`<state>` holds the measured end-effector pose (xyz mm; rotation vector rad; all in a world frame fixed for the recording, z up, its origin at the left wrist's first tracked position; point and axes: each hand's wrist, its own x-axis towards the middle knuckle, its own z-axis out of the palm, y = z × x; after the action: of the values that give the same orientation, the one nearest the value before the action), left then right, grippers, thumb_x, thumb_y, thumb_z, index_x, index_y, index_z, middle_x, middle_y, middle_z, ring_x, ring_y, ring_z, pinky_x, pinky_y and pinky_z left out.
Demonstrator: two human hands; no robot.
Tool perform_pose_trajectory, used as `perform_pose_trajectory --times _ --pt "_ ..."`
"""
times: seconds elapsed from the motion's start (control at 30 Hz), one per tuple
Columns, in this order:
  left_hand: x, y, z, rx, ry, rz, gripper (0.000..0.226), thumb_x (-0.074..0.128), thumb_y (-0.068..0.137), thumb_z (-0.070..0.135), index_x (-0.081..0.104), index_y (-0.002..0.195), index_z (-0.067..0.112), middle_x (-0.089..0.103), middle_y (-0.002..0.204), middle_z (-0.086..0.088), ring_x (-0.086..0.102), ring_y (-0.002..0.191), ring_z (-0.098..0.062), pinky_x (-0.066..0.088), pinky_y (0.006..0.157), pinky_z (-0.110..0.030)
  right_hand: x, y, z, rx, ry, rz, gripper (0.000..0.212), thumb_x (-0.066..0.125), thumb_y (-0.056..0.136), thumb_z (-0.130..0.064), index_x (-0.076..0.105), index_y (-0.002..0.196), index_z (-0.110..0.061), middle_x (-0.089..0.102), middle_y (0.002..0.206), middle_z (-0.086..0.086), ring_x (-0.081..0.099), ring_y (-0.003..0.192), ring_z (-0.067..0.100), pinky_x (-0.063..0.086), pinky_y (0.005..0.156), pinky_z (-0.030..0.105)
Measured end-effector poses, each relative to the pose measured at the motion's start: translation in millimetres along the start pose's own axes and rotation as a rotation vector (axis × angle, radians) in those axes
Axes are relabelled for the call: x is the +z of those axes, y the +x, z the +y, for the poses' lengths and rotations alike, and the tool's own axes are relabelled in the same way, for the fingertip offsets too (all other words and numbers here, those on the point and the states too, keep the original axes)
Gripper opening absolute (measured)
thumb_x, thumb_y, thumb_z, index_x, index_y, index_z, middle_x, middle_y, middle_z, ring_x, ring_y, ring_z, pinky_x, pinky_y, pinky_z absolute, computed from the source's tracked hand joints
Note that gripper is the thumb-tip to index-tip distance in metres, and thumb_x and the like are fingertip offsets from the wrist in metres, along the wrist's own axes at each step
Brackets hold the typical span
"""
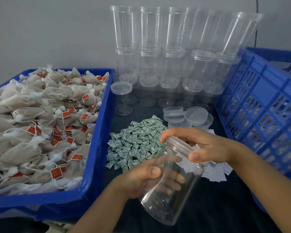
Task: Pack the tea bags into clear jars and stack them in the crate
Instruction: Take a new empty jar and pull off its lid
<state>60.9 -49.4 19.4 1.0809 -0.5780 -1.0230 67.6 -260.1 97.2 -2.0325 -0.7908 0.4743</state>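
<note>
Evidently the lid-removal step: left hand (141, 179) grips the empty jar (168, 187) near centre, tilted above the tabletop; right hand (207, 147) pinches its lid (180, 145). Next, unscrew, then reach left for tea bags (40, 118).

Beyond the grip we see a plain pale grey wall (49, 31), bare and evenly lit with soft, dim light and no hard shadows. A thin dark cable (256, 22) runs straight down it, off to the far right of the grip. Under the grip lies the counter (217, 207), covered in a dark, nearly black surface that gives only a faint sheen.
</note>
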Motion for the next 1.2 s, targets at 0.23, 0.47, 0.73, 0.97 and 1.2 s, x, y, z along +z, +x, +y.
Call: perform_pose_trajectory --times 0.23,0.47,0.73,0.97,1.2 --pt "11 -4 12 0.086 0.714 0.780 0.094 0.076 0.051 0.058 0.031 0.132 0.043 0.055 0.118 0.016 0.060 0.102 -0.006 0.052 0.086 -0.029 -17 -1 -9 0.433 0.010 0.089 0.085 0.050 0.061 -0.086 0.023 0.140 -0.068 0.040 0.137 -0.028 0.065 0.101 0.002 0.057 0.076 0.022" --pt "17 5 3 0.124 1.159 0.883 0.102 0.062 0.056 0.068 0.019 0.144 0.038 0.040 0.126 0.014 0.047 0.111 -0.006 0.044 0.089 -0.024 6 21 10 0.448 -0.076 0.289 0.101 0.054 0.060 -0.091 0.037 0.147 -0.043 0.046 0.148 -0.013 0.049 0.132 0.010 0.042 0.108 0.036" --pt "12 -1 16 0.116 0.945 0.786 0.101 0.069 0.046 0.067 0.031 0.138 0.046 0.049 0.112 0.026 0.054 0.101 0.004 0.050 0.089 -0.026 -3 14 12 0.281 0.042 0.232 0.083 0.058 0.068 -0.064 0.046 0.143 -0.031 0.059 0.125 0.016 0.061 0.115 0.026 0.045 0.103 0.053" --pt "13 -2 20 0.077 0.556 0.625 0.093 0.084 0.051 0.039 0.043 0.134 0.040 0.059 0.119 0.009 0.063 0.103 -0.004 0.052 0.093 -0.027 -7 4 21 0.146 0.103 0.209 0.070 0.070 0.068 -0.064 0.052 0.133 -0.046 0.061 0.129 0.007 0.062 0.107 0.047 0.045 0.096 0.065" --pt "3 -12 5 0.025 0.398 0.494 0.083 0.081 0.054 0.041 0.047 0.129 0.044 0.060 0.125 -0.005 0.063 0.111 -0.024 0.050 0.097 -0.047 -49 -8 7 -0.084 0.159 0.518 0.034 0.052 0.084 -0.026 0.064 0.115 -0.034 0.058 0.103 0.008 0.053 0.078 0.051 0.045 0.051 0.033"
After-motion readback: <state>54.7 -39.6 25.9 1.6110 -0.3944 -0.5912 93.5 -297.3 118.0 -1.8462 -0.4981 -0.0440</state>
